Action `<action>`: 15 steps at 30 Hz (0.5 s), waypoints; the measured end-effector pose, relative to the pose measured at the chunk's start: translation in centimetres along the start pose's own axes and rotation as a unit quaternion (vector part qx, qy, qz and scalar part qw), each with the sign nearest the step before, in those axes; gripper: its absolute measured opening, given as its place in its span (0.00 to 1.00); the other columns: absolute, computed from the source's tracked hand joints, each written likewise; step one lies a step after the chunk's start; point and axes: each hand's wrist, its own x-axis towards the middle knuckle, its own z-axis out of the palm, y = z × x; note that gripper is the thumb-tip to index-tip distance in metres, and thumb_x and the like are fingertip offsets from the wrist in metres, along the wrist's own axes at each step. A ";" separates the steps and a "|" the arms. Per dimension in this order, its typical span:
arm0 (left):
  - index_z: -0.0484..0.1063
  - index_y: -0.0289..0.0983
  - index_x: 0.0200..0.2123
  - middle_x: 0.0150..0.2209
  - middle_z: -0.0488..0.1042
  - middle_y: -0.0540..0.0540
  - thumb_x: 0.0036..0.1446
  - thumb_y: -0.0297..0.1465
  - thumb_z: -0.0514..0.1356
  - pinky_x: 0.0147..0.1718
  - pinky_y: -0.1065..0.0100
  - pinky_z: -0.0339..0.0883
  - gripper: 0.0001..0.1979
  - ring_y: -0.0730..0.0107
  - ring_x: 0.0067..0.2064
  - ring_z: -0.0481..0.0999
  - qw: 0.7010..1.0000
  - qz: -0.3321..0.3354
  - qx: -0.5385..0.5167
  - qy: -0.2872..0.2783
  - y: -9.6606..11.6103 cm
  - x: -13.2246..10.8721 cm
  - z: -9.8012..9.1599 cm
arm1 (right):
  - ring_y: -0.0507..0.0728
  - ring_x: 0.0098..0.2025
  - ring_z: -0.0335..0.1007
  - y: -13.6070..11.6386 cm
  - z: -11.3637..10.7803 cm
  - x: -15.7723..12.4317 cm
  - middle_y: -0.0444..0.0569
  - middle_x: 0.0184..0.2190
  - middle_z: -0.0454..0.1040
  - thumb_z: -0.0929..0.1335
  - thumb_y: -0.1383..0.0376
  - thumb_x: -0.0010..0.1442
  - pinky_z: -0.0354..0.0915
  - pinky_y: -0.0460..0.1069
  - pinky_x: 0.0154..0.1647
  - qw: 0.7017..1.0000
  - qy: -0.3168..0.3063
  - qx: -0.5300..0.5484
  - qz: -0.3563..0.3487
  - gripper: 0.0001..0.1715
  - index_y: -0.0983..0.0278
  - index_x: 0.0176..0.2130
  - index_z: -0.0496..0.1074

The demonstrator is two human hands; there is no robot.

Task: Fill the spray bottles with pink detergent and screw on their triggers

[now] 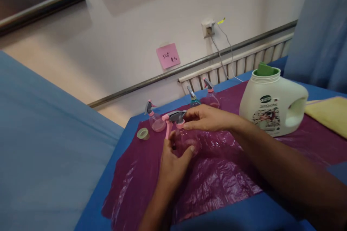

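A small clear spray bottle (187, 140) with a pink and grey trigger head (175, 117) stands on the purple plastic sheet (217, 177). My left hand (173, 160) is wrapped round the bottle's body from below. My right hand (207, 118) pinches the pink collar and trigger head from the right. Both hands are closed on the same bottle.
Three more spray bottles stand behind: one at the left (155, 119), two further back (193, 98) (210, 95). A green cap (142, 134) lies to the left. A white detergent jug (271, 104) with a green lid stands at the right, a yellow cloth (330, 113) beyond it. The blue table edge (108, 173) drops off left.
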 end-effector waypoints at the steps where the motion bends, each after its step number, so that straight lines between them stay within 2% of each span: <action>1: 0.67 0.50 0.70 0.70 0.74 0.40 0.54 0.37 0.76 0.71 0.43 0.69 0.42 0.46 0.72 0.74 1.000 0.003 -0.001 0.006 0.0 0.0 -0.3 | 0.59 0.46 0.82 -0.2 -0.3 -0.1 0.48 0.44 0.87 0.79 0.56 0.62 0.76 0.54 0.51 1.000 0.014 -0.013 0.003 0.12 0.59 0.44 0.86; 4: 0.69 0.49 0.68 0.66 0.77 0.41 0.54 0.37 0.76 0.67 0.45 0.74 0.39 0.46 0.66 0.80 0.999 0.009 0.033 0.025 -0.3 1.0 -0.9 | 0.61 0.51 0.83 -0.8 -1.1 -0.4 0.51 0.49 0.88 0.80 0.58 0.60 0.78 0.58 0.57 0.994 0.111 -0.009 0.007 0.17 0.59 0.48 0.85; 7: 0.74 0.45 0.62 0.58 0.83 0.39 0.54 0.35 0.76 0.62 0.46 0.76 0.33 0.45 0.58 0.84 0.993 0.002 0.113 0.039 -0.9 3.9 -1.0 | 0.60 0.50 0.83 -1.9 -1.9 -0.6 0.53 0.49 0.87 0.78 0.57 0.63 0.78 0.58 0.58 0.979 0.204 0.019 -0.012 0.17 0.61 0.50 0.84; 10: 0.76 0.43 0.57 0.54 0.84 0.40 0.56 0.32 0.74 0.60 0.49 0.76 0.26 0.47 0.56 0.85 0.987 0.029 0.155 0.039 -1.5 7.9 -0.2 | 0.59 0.48 0.83 -3.4 -2.5 -1.2 0.52 0.47 0.87 0.78 0.56 0.64 0.78 0.57 0.55 0.965 0.257 0.033 -0.045 0.18 0.62 0.49 0.83; 15: 0.77 0.39 0.53 0.44 0.84 0.41 0.56 0.37 0.76 0.51 0.55 0.78 0.23 0.50 0.49 0.85 0.981 0.038 0.183 0.051 -2.5 14.1 2.0 | 0.57 0.43 0.82 -5.8 -3.0 -2.6 0.49 0.42 0.86 0.79 0.55 0.65 0.79 0.55 0.50 0.941 0.319 0.035 -0.107 0.17 0.61 0.48 0.84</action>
